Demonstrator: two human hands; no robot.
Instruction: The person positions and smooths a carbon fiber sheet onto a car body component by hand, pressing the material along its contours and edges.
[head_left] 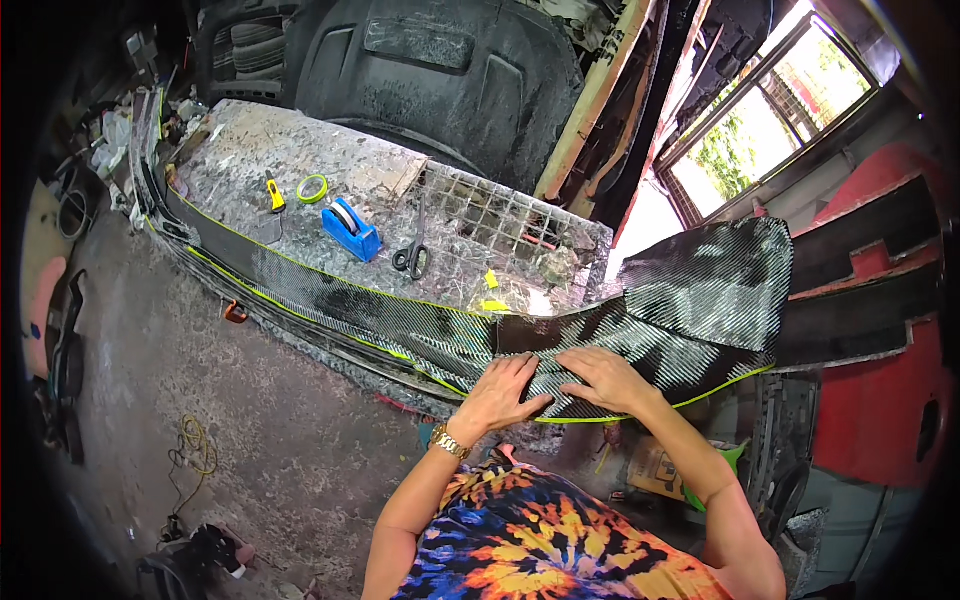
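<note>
A long strip of black-and-silver woven carbon-fibre cloth [350, 298] lies along a curved car-body part, edged with yellow-green tape [700, 397]. At the right end, a wide flap of the same cloth [715, 285] spreads over the part. My left hand [500, 393], with a gold watch at the wrist, rests on the cloth near its front edge, fingers stretched out. Just to its right, my right hand [607, 380] presses on the cloth with fingers extended. Neither hand grips anything visible.
On the worn bench [300, 150] are a blue tape dispenser [352, 232], black scissors [411, 255], a green tape roll [312, 188], a yellow utility knife [275, 196] and yellow scraps [493, 305]. Behind stands a dark car hood [430, 90]. An orange clamp [235, 312] hangs below the part.
</note>
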